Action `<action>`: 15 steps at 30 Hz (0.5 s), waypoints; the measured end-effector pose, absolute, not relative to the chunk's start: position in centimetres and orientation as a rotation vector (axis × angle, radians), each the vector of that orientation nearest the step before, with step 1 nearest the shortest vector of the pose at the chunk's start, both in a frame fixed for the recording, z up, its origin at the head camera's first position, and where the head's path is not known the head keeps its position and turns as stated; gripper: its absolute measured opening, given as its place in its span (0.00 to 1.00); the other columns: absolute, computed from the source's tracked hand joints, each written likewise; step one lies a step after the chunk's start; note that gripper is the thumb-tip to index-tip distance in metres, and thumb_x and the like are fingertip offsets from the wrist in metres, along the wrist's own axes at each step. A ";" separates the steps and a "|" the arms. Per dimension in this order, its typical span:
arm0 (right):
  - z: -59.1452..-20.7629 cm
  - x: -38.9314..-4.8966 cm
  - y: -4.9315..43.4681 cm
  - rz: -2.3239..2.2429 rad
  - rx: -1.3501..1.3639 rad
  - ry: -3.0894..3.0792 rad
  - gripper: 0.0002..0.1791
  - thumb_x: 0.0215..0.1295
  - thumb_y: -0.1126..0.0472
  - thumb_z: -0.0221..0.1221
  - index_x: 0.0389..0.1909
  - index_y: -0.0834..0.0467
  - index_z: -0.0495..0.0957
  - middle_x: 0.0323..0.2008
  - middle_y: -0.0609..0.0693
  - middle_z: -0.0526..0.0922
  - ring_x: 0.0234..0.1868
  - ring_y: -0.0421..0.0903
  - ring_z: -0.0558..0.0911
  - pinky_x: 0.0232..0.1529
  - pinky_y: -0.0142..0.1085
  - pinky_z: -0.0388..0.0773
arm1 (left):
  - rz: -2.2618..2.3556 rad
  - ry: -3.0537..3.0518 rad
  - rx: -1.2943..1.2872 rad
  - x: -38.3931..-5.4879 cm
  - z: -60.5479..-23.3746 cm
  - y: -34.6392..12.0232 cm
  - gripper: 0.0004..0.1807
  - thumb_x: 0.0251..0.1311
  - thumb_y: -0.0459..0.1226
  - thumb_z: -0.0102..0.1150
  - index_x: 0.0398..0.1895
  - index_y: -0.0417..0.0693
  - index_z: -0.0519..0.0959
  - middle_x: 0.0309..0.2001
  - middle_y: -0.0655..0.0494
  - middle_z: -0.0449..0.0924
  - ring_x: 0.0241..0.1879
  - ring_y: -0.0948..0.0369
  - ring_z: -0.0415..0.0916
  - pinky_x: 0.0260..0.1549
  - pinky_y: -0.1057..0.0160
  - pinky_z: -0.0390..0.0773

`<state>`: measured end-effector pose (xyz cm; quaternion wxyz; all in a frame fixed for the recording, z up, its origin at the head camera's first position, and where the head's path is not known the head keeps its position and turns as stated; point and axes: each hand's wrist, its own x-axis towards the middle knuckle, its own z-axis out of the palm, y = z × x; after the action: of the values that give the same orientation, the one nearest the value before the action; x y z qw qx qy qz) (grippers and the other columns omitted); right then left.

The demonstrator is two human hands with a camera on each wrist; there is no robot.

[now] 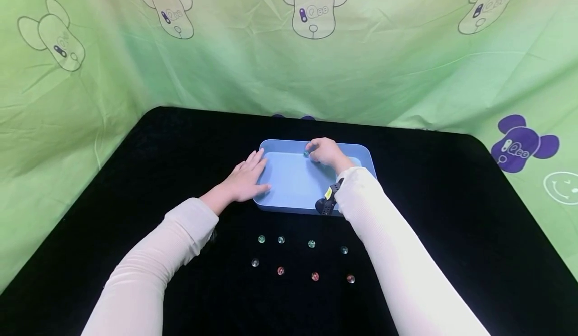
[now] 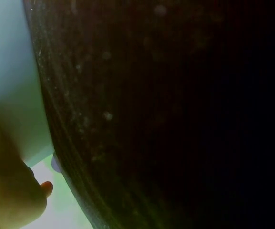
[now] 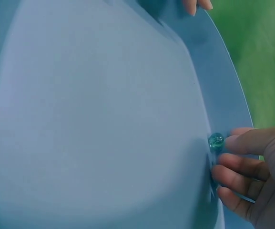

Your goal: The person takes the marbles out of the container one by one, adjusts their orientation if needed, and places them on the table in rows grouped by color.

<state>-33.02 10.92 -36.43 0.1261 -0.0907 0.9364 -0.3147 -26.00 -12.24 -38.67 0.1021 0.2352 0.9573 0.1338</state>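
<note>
A blue rectangular tray point(image 1: 289, 175) lies on the black cloth. My right hand point(image 1: 325, 151) reaches over its far side and holds a clear green glass marble point(image 3: 216, 141) at the tips of the thumb and index finger, close to the tray's wall. The other fingers point(image 3: 235, 179) of that hand are bent beside the wall. With fingers spread, my left hand point(image 1: 246, 178) rests on the tray's left edge. In the left wrist view, only part of the left hand point(image 2: 18, 191) shows beside the dark cloth.
In front of the tray, several glass marbles lie in two loose rows, among them a green marble point(image 1: 262, 239) and a red marble point(image 1: 314, 276). The black-covered table point(image 1: 451, 215) ends at a green printed curtain point(image 1: 235, 65). A dark strap point(image 1: 331, 195) circles the right wrist.
</note>
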 end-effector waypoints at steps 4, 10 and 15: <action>-36.4 -33.2 10.8 -0.819 -0.305 2.761 0.15 0.50 0.71 0.50 0.41 0.63 0.75 0.38 0.55 0.75 0.25 0.44 0.70 0.26 0.31 0.66 | 0.392 2.831 0.694 -26.0 -38.7 -12.2 0.40 0.57 0.54 0.43 0.66 0.43 0.44 0.66 0.52 0.27 0.64 0.54 0.27 0.57 0.52 0.41; -36.2 -33.2 10.5 -0.707 -0.366 2.787 0.15 0.50 0.69 0.51 0.41 0.63 0.76 0.41 0.56 0.76 0.31 0.47 0.71 0.31 0.33 0.67 | 0.390 2.832 0.704 -26.0 -38.6 -12.2 0.40 0.57 0.54 0.43 0.66 0.42 0.44 0.66 0.51 0.27 0.64 0.54 0.27 0.57 0.51 0.41; -36.2 -33.2 10.3 -0.644 -0.401 2.809 0.15 0.50 0.69 0.51 0.41 0.63 0.77 0.45 0.57 0.75 0.42 0.50 0.69 0.41 0.37 0.64 | 0.395 2.829 0.705 -25.9 -38.5 -12.2 0.40 0.57 0.54 0.43 0.66 0.42 0.44 0.67 0.51 0.28 0.64 0.54 0.27 0.57 0.51 0.41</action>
<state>-33.18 10.28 -36.17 0.1156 -0.1369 0.9590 -0.2197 -25.94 -12.15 -38.51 0.0996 0.2386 0.9567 0.1337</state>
